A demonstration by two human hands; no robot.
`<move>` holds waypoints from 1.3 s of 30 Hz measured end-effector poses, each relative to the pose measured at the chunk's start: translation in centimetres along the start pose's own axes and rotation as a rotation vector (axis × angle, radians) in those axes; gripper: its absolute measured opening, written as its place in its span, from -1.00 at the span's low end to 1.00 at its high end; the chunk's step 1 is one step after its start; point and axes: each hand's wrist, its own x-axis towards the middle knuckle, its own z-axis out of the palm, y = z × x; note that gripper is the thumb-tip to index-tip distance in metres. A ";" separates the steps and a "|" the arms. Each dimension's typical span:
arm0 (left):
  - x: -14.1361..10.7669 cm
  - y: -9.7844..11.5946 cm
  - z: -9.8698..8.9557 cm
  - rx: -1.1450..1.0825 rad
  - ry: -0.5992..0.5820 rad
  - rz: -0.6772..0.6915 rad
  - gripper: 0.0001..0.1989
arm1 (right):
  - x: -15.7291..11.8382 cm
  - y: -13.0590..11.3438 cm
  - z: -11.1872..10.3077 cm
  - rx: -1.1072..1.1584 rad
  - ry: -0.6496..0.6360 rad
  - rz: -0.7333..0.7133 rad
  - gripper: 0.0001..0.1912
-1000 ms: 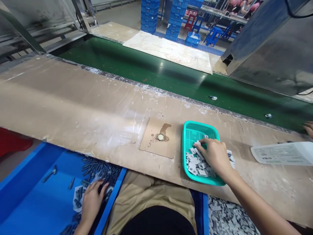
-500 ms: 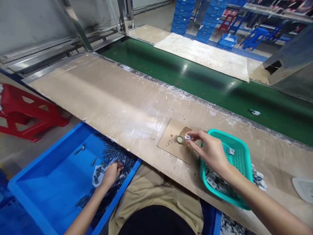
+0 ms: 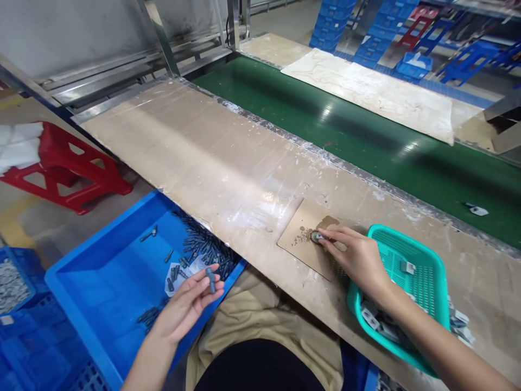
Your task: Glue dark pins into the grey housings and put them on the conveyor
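My left hand is palm up above the blue bin. Its fingertips hold a small dark grey pin-like part upright. More such dark parts lie heaped along the bin's near side, some on a piece of white plastic. My right hand pinches a small whitish block, mostly covered by the fingers, at a small round cap. Whether the block touches the cap's inside I cannot tell. The cap sits on a wet-stained cardboard square.
Right of the cardboard stands a green basket with pale blocks; more lie beside it. A joined part rests on the green conveyor belt. A red stool is at left, and blue crates are stacked behind.
My left hand has lifted out of the heap and turned up, now showing a dark pin. My right hand has brought the block onto the cap. The whole view has shifted.
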 end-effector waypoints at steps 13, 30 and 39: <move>0.7 -2.2 13.4 0.151 -0.279 0.638 -0.83 | -2.1 -5.0 -3.2 0.720 -0.008 0.513 -0.64; -0.6 2.4 12.5 0.890 -0.710 1.439 -0.80 | -3.5 -9.5 -4.4 1.073 -0.278 0.752 -0.66; 1.7 5.6 14.6 1.004 -0.920 1.661 -0.79 | -1.8 -8.7 -4.0 1.154 -0.161 0.794 -0.57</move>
